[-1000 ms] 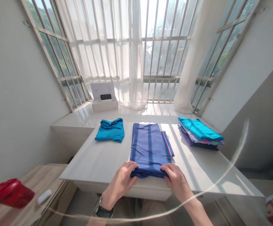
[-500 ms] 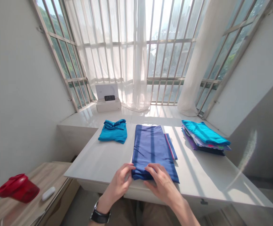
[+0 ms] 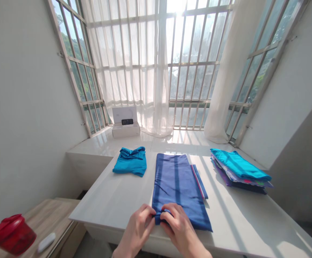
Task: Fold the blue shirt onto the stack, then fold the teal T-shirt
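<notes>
The dark blue garment (image 3: pixel 179 186) is laid flat and folded lengthwise in the middle of the white bench (image 3: pixel 113 193), its near end close to the front edge. A narrow strip with red and white trim (part of the same piece, as far as can be told) is seen along its right side. Its near left corner is pinched by both hands. The left hand (image 3: pixel 138 229) is curled at seven o'clock of the cloth with thumb and fingers closed on the hem. The right hand (image 3: pixel 179 229) is bent over the same corner at six o'clock, fingers pressed down on the fabric. The two sets of fingertips are almost touching.

A crumpled teal shirt (image 3: pixel 130 161) is found at ten o'clock of the garment, well apart from it. A stack of folded clothes (image 3: pixel 239 172), topped by a teal piece, is seen at two o'clock. A white box (image 3: pixel 126 125) is placed at eleven o'clock on the window ledge. A red container (image 3: pixel 9 234) is set on a wooden side table (image 3: pixel 51 215) at eight o'clock.
</notes>
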{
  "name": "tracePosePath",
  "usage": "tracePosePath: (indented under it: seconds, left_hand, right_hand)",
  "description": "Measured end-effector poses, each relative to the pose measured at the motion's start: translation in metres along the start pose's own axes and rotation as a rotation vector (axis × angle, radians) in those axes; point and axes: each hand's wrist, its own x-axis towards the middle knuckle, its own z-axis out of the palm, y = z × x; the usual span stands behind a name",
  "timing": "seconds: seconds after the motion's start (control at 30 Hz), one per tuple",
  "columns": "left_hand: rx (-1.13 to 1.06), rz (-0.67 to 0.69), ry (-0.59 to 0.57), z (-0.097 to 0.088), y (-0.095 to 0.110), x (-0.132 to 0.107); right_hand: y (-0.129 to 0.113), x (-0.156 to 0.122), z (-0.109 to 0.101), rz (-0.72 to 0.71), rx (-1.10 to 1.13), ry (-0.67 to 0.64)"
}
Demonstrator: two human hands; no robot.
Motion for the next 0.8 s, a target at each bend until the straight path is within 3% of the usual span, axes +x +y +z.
tracePosePath:
  seconds: [0.4, 0.8]
  left_hand:
    - [-0.002, -0.046, -0.003, 0.001, 0.001, 0.0]
    - [0.04, -0.055, 0.002, -0.006, 0.003, -0.003]
  right_hand:
    - [-0.004, -0.001, 0.017, -0.073, -0.045, 0.16]
    - [-0.004, 0.0, 0.016, -0.039, -0.011, 0.112]
